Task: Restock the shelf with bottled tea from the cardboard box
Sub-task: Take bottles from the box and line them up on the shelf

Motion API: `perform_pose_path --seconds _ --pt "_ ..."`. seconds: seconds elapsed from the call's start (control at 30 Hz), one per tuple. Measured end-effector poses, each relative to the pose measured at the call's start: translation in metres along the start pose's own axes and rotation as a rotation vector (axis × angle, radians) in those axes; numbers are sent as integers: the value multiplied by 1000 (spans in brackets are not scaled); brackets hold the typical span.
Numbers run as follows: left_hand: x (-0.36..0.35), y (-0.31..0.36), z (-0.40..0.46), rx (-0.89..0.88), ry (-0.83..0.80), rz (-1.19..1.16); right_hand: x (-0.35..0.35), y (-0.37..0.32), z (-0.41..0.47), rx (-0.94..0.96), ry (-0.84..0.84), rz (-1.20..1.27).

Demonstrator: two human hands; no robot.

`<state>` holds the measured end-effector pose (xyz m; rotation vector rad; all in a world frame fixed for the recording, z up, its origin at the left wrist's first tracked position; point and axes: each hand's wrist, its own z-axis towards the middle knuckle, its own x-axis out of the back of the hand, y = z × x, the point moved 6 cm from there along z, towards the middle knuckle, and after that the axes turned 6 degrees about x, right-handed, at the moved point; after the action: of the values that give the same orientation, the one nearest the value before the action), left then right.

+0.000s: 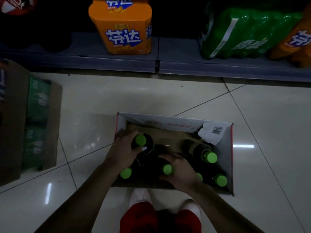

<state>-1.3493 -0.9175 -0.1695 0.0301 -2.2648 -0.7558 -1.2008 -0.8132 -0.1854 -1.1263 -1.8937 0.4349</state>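
Below, on the tiled floor [168,98], open cardboard box [225,148] of green-capped tea bottles. Left hand [122,152] wrapped around the neck of one upright bottle [141,140] at the box's left side. Right hand [180,172] clasps another bottle [167,169] at the near edge. Shelf [185,64] beyond holds an orange carton [122,31].

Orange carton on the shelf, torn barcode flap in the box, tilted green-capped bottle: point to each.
Orange carton [125,37], head view, front face.
Torn barcode flap [212,134], head view, white paper.
Tilted green-capped bottle [210,156], head view, cap.
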Motion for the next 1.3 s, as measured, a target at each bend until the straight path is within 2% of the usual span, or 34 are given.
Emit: perform_pose_path --seconds 0.1,0.23,0.3,0.43,0.6,0.77,0.93,1.07,1.17,1.3 --pt "-4 0 -2 -19 -7 -39 1 0 1 5 6 20" --pt "-29 1 0 20 -278 -172 4 -1 2 16 43 92" --pt "-37 4 2 30 -323 -267 7 0 2 1 60 141" --pt "-33 9 -2 25 -254 -334 23 2 -4 -94 112 227" --pt "10 36 -32 -23 -160 -396 68 -22 -31 -120 194 394" --pt "101 110 -82 -57 -96 -568 151 -94 -80 -69 303 594" --pt "239 228 -153 -179 -28 -657 284 -212 -151 23 447 661" --pt "369 339 -226 -367 97 -622 406 -334 -226 206 502 655" --pt "458 415 -279 -467 199 -688 490 -418 -283 346 588 635" --pt "550 516 -337 -638 199 -687 584 -516 -356 508 704 586"
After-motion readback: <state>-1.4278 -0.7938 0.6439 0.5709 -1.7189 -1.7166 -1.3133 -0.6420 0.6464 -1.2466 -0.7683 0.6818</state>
